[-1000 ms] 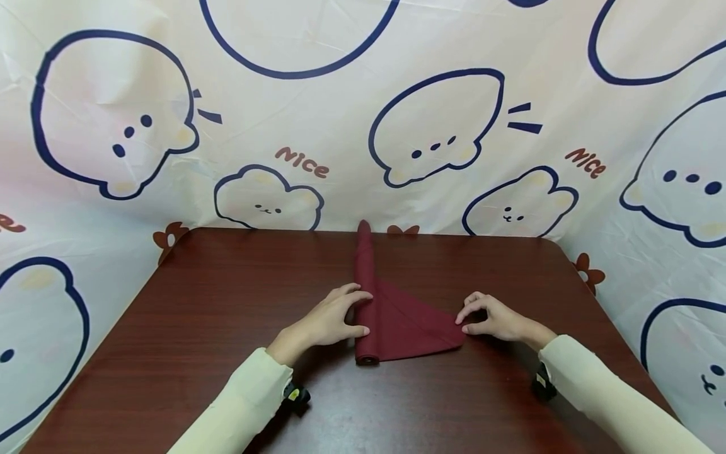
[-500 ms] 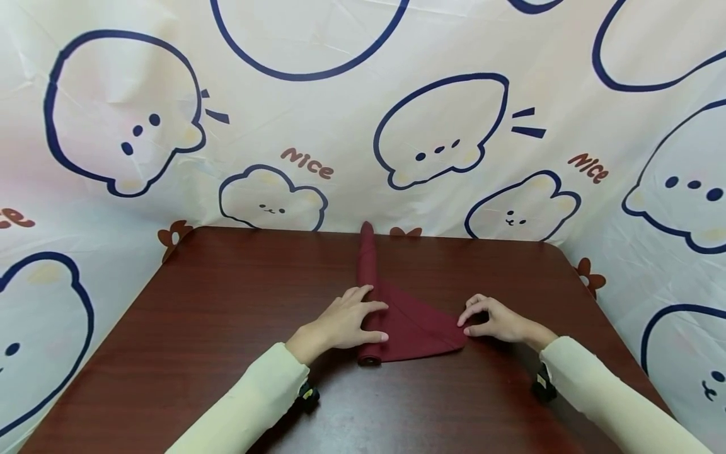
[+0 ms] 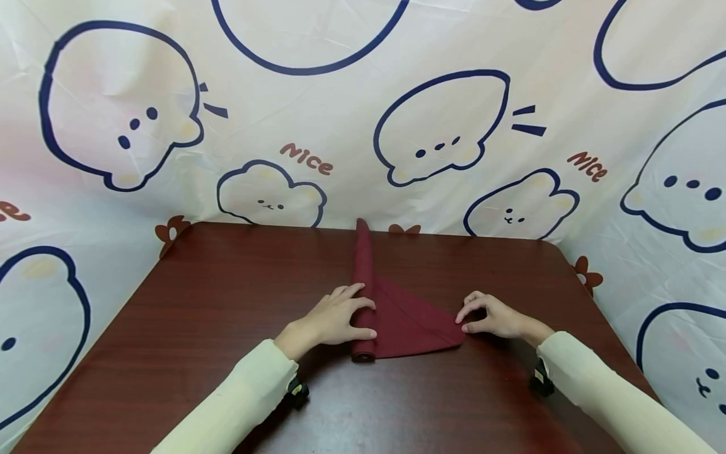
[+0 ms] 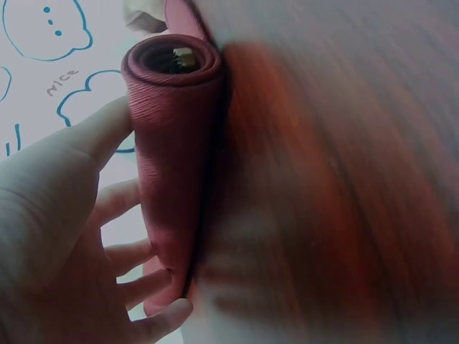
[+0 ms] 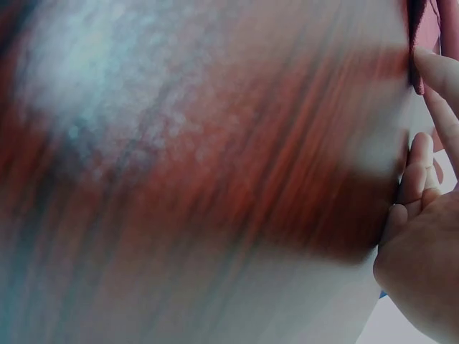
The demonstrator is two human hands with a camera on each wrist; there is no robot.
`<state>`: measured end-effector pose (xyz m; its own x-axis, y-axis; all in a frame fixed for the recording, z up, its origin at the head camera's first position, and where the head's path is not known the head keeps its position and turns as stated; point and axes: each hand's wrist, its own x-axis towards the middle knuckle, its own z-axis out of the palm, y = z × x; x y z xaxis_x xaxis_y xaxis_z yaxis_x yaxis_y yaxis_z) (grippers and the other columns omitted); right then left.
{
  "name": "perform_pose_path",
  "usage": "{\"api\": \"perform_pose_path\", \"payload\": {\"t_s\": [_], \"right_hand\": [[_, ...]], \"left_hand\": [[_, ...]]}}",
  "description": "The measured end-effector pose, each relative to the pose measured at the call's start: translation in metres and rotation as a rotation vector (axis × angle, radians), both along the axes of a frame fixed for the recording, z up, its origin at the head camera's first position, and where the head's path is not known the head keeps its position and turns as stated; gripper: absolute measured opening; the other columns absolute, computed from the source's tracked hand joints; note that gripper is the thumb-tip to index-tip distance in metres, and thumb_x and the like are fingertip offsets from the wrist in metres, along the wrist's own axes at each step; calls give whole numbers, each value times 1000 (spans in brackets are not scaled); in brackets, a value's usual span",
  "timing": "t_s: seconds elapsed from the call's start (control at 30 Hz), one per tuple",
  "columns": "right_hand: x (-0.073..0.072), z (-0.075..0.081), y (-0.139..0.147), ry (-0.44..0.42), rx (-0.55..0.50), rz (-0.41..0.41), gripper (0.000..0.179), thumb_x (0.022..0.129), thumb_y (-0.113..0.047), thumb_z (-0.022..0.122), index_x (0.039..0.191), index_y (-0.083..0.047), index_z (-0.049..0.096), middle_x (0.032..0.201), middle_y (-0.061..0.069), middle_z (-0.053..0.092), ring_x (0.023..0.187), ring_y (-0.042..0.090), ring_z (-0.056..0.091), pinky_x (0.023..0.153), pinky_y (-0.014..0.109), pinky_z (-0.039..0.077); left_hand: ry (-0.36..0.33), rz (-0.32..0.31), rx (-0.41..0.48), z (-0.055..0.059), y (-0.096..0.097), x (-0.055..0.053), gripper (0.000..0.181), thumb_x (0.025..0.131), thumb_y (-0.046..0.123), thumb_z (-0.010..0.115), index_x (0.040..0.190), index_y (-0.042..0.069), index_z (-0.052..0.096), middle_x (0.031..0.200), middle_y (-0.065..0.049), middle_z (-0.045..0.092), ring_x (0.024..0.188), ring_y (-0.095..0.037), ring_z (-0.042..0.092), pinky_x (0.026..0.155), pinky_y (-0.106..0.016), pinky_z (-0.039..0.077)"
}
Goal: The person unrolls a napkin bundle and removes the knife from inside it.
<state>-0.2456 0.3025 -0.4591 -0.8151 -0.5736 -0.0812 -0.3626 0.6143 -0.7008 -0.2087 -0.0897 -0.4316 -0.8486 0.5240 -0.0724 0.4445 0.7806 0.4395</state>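
Observation:
A dark red cloth lies on the table, its left part rolled into a long tube that points away from me. To the right of the tube a flat flap narrows to a corner. My left hand rests across the near half of the tube, fingers and thumb spread over it. The left wrist view shows those fingers fairly straight along the roll, whose coiled end faces the camera. With thumb and forefinger, my right hand pinches the flap's right corner. The right wrist view catches only a sliver of cloth at its fingertips.
The dark brown wooden table reaches back to a white curtain printed with cartoon outlines, which also hangs at both sides. The tube's far end meets the table's back edge.
My left hand first slid right over the tube, then drew partly back left. The tube itself lies nearly where it was. My right hand has stayed at the cloth's corner.

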Motion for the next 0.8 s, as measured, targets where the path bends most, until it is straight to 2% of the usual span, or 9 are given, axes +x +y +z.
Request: {"api": "perform_pose_path", "payload": {"t_s": [0.27, 0.47, 0.8], "right_hand": [[0, 1, -1, -20, 2, -8, 11, 86, -19, 80, 97, -15, 79, 111, 6, 55, 105, 3, 45, 96, 32, 38], [-1, 1, -1, -24, 7, -14, 11, 86, -19, 80, 96, -15, 79, 112, 7, 54, 106, 5, 44, 97, 37, 38], [-1, 2, -2, -25, 6, -11, 11, 86, -18, 80, 96, -14, 79, 112, 7, 54, 106, 5, 44, 98, 43, 36]], "left_hand": [[-49, 14, 43, 5, -20, 4, 56, 89, 49, 74, 137, 25, 60, 164, -12, 34, 148, -41, 32, 112, -67, 33], [-71, 7, 42, 7, -31, 5, 56, 92, 47, 70, 141, 26, 56, 164, -13, 32, 150, -41, 30, 113, -69, 30], [-60, 10, 55, 2, -43, 8, 56, 93, 45, 69, 143, 24, 54, 162, -16, 36, 149, -42, 32, 113, -70, 31]]}}
